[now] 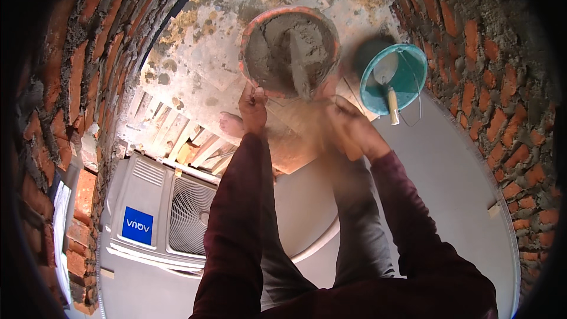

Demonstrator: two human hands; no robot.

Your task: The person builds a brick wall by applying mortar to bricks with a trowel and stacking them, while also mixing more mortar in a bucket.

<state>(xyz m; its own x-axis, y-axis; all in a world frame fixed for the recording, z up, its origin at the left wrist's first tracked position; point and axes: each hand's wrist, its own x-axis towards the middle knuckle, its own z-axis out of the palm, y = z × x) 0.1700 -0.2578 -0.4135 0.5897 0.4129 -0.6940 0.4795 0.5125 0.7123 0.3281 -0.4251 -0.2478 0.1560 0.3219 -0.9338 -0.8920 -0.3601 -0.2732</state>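
L hand (pixel 254 106), fingers pinching the near rim of the mortar bucket (pixel 289 9) on the slab (pixel 201 53), should prob. brace it vs. tipping, w/ blurred R hand (pixel 350 124) (fingers: can't tell) near teal bucket (pixel 417 53).

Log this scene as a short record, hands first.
Left hand: at the red bucket's near rim
Right hand: blurred, just below that bucket's right side; grip unclear
Red bucket: holds grey cement
Green bucket: to the right, wooden handle over its rim
Left side: air conditioner unit
Both edges: brick walls
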